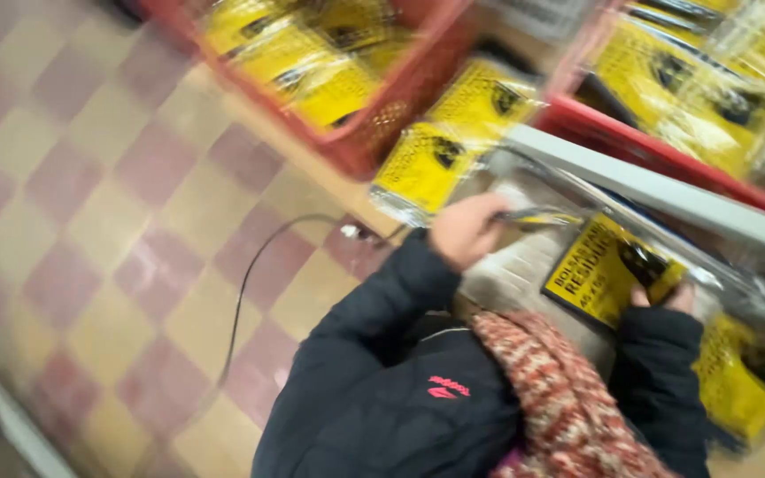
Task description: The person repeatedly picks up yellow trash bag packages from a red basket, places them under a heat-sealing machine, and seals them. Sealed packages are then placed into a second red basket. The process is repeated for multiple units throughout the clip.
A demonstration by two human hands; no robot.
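Checkered tile floor [108, 221] in pink and cream runs under you, with 2 red crates [382, 124] of yellow packets up top.

Your left hand [464, 228] is curled shut at the top edge of a clear plastic packet with a yellow label [599, 270], which rests against your chest just below a grey shelf rail [657, 190]. Your right hand [664, 299] shows only its fingertips beyond the dark sleeve, touching the packet's lower edge; you cannot tell its grip through the blur. More yellow packets [453, 142] lie between the crates, and a thin black cable [250, 274] trails across the floor.
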